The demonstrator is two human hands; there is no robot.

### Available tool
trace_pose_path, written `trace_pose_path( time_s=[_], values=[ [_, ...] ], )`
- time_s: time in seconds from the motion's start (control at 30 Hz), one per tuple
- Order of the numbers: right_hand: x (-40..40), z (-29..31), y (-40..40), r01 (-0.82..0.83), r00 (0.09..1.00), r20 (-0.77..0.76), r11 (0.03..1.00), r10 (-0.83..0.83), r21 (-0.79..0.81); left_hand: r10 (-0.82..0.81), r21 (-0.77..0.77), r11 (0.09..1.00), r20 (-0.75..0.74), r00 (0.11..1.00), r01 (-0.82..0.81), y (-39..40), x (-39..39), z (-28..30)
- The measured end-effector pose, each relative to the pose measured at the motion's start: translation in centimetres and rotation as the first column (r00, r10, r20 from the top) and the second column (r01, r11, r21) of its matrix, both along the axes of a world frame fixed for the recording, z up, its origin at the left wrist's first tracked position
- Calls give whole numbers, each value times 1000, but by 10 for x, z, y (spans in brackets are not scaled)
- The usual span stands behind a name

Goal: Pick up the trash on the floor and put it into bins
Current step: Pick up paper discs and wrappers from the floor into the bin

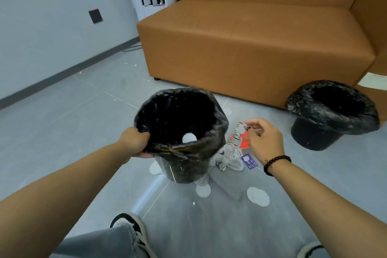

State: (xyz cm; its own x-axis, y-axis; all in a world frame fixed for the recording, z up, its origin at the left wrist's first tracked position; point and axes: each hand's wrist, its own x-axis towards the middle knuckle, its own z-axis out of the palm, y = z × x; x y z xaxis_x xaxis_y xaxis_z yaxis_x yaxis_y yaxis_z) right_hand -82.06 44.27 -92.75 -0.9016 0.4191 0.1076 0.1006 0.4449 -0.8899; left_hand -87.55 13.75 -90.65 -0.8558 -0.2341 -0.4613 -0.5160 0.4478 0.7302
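Your black-bagged round bin (184,132) is tipped toward you, mouth open. Your left hand (136,141) has its fingers curled over the near-left rim, gripping it. The red-and-white printed wrapper (239,135) sits just right of that rim, long axis running up and away. Your right hand (262,140) pinches its top edge, so it's the nearer one. From here I'd guess it's a short sweep left into the bin.

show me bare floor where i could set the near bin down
Bare grey floor lies left of the near black-lined bin, toward the wall. Crowded: white discs, crumpled white paper and a purple card at its base and right.
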Motion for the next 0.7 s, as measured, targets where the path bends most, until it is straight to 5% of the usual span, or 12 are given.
trace_pose_path(
  time_s=[0.13, 0.3, 0.43, 0.7],
  values=[
    [4, -61, 8, -29, 955, 298, 995, -2, 97, 193, 62, 980, -44, 980, -190, -9, -16, -20],
    [31, -146, -15, -485, 642, 741, 853, 197, 193, 346, 137, 933, -75, 935, -334, -6, -34, -39],
    [31, -175, -42, -660, 541, 789, 728, 290, 184, 331, 35, 943, -56, 942, -330, -47, -75, -22],
    [-11, -200, -83, -778, 528, 731, 591, 433, 213, 173, -312, 933, -45, 984, -178, -110, -65, -17]
  ],
)
